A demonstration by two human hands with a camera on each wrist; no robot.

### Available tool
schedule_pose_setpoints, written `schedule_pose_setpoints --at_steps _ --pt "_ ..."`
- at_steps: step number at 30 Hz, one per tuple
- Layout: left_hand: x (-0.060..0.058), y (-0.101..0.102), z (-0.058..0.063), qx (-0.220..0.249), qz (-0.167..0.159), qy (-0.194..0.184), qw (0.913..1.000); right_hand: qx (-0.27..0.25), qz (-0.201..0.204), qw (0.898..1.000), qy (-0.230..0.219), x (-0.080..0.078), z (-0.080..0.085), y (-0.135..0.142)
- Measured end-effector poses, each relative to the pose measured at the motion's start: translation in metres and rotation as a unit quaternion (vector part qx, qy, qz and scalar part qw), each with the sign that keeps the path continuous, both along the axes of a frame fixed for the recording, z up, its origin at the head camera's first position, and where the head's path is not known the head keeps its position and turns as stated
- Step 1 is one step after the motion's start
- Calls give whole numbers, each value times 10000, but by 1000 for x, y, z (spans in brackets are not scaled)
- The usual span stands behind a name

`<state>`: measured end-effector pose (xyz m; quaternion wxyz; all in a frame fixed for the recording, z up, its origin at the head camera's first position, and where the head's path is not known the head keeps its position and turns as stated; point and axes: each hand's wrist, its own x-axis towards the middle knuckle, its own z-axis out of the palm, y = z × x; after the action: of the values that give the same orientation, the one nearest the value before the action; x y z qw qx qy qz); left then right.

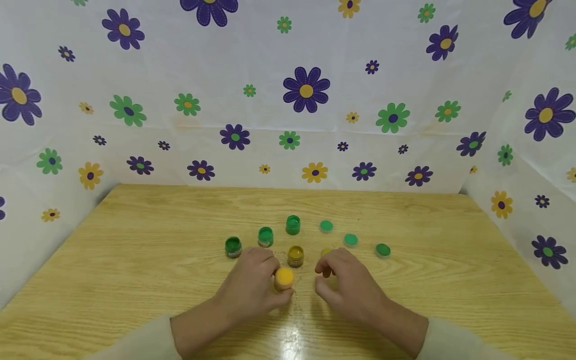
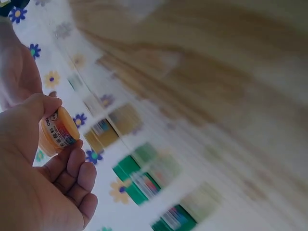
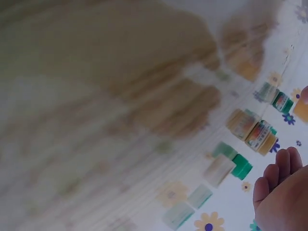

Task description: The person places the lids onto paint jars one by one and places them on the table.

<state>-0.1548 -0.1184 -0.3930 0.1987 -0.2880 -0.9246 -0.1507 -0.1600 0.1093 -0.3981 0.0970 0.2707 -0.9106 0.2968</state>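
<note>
My left hand [image 1: 252, 282] grips a small orange-yellow paint jar [image 1: 284, 276] between thumb and fingers. The jar's printed label [image 2: 58, 132] shows in the left wrist view; I cannot tell whether its lid is on. Opposite it, my right hand [image 1: 353, 287] hovers with loosely bent fingers, thumb and fingertips apart, with nothing visible between them. Just beyond its fingers lies a yellow lid [image 1: 326, 252], partly hidden by them. An uncapped mustard-yellow paint jar [image 1: 295, 256] stands on the table behind the held jar.
A dark green jar [image 1: 233, 247] and two lighter green jars [image 1: 265, 236] [image 1: 293, 225] stand uncapped in a slanting row. Three green lids [image 1: 326, 226] [image 1: 351, 240] [image 1: 383, 250] lie to the right. Flowered cloth [image 1: 252, 160] borders the wooden table [image 1: 135, 240].
</note>
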Motion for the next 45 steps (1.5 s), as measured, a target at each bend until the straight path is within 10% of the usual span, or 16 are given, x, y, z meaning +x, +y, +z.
schedule_pose_setpoints --at_steps 20,45 --pt "-7 -63 2 11 727 348 9967 631 -1023 9925 -231 -19 2 9" --pt "-9 -126 0 246 1285 712 9888 1138 -1181 9854 -448 -32 1 11"
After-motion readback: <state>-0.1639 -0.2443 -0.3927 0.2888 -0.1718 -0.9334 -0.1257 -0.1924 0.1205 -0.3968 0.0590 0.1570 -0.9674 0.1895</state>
